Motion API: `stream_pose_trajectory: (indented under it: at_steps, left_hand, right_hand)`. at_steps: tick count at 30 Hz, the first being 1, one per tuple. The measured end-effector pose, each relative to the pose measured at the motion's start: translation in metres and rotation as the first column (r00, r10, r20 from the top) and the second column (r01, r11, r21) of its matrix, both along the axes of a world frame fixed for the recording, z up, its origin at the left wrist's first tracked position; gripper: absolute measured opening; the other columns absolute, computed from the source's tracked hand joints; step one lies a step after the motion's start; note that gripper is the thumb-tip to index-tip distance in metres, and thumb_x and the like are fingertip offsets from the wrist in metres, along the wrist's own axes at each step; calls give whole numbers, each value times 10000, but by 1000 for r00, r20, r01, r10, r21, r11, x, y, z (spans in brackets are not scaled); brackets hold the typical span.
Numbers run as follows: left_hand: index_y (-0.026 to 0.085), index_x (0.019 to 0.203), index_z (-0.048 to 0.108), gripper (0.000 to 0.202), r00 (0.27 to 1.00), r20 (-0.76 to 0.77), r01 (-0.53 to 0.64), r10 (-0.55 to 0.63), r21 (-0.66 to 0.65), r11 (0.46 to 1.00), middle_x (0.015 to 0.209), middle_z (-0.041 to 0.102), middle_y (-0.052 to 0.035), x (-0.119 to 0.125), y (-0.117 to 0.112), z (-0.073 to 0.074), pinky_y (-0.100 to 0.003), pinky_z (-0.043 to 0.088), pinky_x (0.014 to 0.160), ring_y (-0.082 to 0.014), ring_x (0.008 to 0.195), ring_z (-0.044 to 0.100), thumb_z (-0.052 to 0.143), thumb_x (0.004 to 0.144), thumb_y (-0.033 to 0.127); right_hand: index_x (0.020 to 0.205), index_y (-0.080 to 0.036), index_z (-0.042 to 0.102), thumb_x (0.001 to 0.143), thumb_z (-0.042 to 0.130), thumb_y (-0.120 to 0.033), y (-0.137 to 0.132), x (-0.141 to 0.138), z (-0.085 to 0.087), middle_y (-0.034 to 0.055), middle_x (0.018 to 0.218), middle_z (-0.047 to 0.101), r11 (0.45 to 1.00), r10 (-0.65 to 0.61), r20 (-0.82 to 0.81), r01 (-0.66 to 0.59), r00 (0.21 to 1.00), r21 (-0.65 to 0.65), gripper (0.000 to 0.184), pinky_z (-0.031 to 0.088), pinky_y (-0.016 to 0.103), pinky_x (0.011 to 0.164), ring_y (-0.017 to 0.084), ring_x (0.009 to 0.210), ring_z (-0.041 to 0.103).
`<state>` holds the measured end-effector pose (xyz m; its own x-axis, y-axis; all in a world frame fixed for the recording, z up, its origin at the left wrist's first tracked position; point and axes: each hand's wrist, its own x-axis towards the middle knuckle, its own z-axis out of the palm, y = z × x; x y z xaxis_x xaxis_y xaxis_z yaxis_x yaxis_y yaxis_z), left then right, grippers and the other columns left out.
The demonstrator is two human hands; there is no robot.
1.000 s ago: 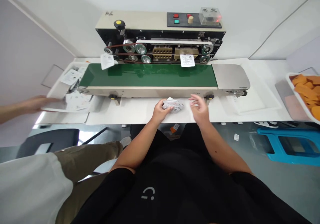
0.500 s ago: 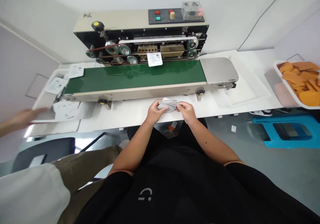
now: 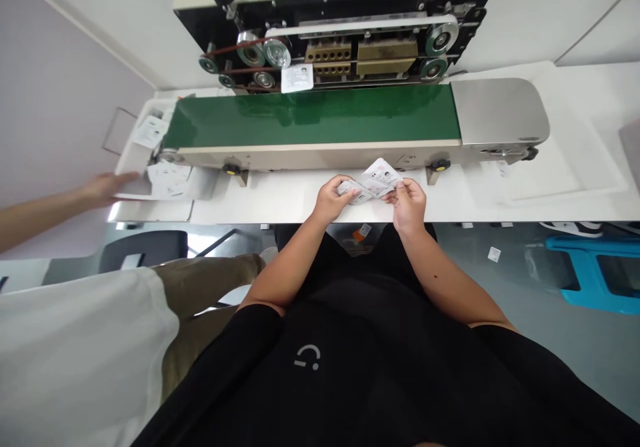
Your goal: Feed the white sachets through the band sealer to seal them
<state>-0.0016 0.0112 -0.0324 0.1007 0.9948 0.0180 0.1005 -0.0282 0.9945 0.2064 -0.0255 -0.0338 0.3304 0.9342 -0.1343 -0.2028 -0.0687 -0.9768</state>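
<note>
My left hand is closed on several small white printed packets, held low in front of the sealing machine. My right hand pinches another white packet by its right edge, and its lower left part meets the ones in my left hand. Both hands are over the front edge of the white table. Behind them runs the machine's green conveyor belt. A single packet stands at the sealing rollers, its lower edge by the belt.
At the belt's left end a white bin holds several packets. A co-worker's hand reaches to that bin's rim. A shallow white tray lies at right, a blue stool on the floor below.
My view has shifted closer to the machine. My hands have drawn apart, and the right one now holds up a packet from the bunch. The packet at the rollers has travelled left.
</note>
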Motion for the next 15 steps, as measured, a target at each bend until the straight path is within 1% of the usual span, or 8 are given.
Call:
stream_pose_trajectory:
  at_steps: [2, 5, 8, 10, 12, 14, 15]
  left_hand:
    - [197, 1022, 760, 376, 1000, -10, -2, 2, 12, 1000, 942, 763, -27, 2, 1, -1, -293, 550, 794, -196, 862, 691, 898, 758, 427]
    - [196, 1069, 758, 399, 1000, -12, -2, 2, 51, 999, 1003, 776, -35, 7, 3, -1, -291, 550, 843, -202, 923, 704, 899, 763, 409]
    - [193, 1107, 747, 431, 1000, -9, 2, -2, 66, 998, 1050, 780, -44, 9, 3, 0, -292, 547, 869, -207, 961, 707, 902, 768, 409]
    - [191, 1082, 742, 424, 1000, -14, -2, 3, 51, 999, 1024, 778, -41, 7, 1, 1, -288, 545, 850, -204, 940, 702, 906, 769, 425]
    - [190, 1050, 738, 423, 1000, -13, -8, 8, 27, 1000, 999, 774, -36, 5, -1, 1, -285, 546, 834, -200, 919, 700, 916, 760, 441]
    - [192, 1038, 733, 438, 1000, 12, -15, 15, 2, 1000, 994, 769, -32, 2, -2, 0, -283, 551, 828, -196, 911, 702, 927, 744, 452]
    - [194, 1038, 730, 449, 999, 33, -19, 20, -13, 1000, 995, 766, -31, 0, -2, -1, -284, 556, 825, -195, 908, 704, 932, 736, 458]
  right_hand:
    - [1024, -216, 555, 916, 637, -668, 2, -7, 0, 27, 892, 700, 1000, -16, 25, 16, 1000, -25, 472, 558, 228, 665, 111, 675, 669]
    - [1054, -216, 560, 949, 589, -636, 5, -23, 1, 43, 991, 721, 998, -38, 63, 41, 997, -47, 434, 590, 234, 706, 118, 750, 691]
    - [1073, -210, 581, 966, 586, -586, 5, -36, 2, 58, 1077, 730, 999, -14, 69, 16, 998, -31, 391, 613, 249, 759, 137, 864, 712]
    - [1056, -204, 601, 970, 608, -552, 0, -39, 5, 55, 1049, 726, 1000, -20, 80, 22, 997, -14, 359, 613, 252, 775, 137, 865, 705]
    - [1025, -202, 621, 975, 639, -517, -9, -35, 10, 41, 958, 712, 998, -60, 102, 58, 993, 19, 319, 613, 257, 790, 129, 817, 694]
    - [996, -207, 629, 967, 685, -485, -18, -27, 21, 27, 905, 692, 990, -118, 112, 108, 987, 89, 285, 619, 265, 796, 123, 782, 695]
    - [985, -212, 626, 959, 710, -472, -22, -20, 29, 22, 899, 684, 982, -150, 105, 136, 983, 130, 275, 622, 265, 789, 120, 771, 698]
